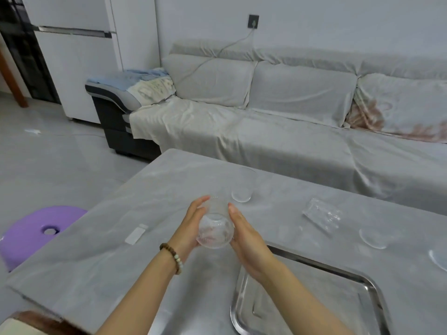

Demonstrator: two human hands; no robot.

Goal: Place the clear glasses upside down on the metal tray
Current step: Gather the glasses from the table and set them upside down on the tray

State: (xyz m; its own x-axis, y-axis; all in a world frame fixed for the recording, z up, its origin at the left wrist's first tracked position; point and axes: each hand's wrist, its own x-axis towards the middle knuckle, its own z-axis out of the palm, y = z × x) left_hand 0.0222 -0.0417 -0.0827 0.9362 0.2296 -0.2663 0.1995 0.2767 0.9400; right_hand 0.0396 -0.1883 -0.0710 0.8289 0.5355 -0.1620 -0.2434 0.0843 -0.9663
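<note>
At lower right the metal tray point(370, 284) lies bare. Just up-left of it, the left hand point(191, 228) and right hand point(246, 240) press flat, straight fingers against a clear glass point(216, 228), tilted with its mouth toward the camera. Beyond stands another glass point(242, 187).

This is a home, in a living room. A long sofa point(290, 112) under a pale sheet runs along the wall at 12 o'clock. A white fridge point(75, 56) stands at 10 o'clock. A wall plug point(253, 21) with a cord sits above the sofa. A purple stool point(36, 233) is at 9 o'clock, beside the cloth-covered bench point(121, 238).
</note>
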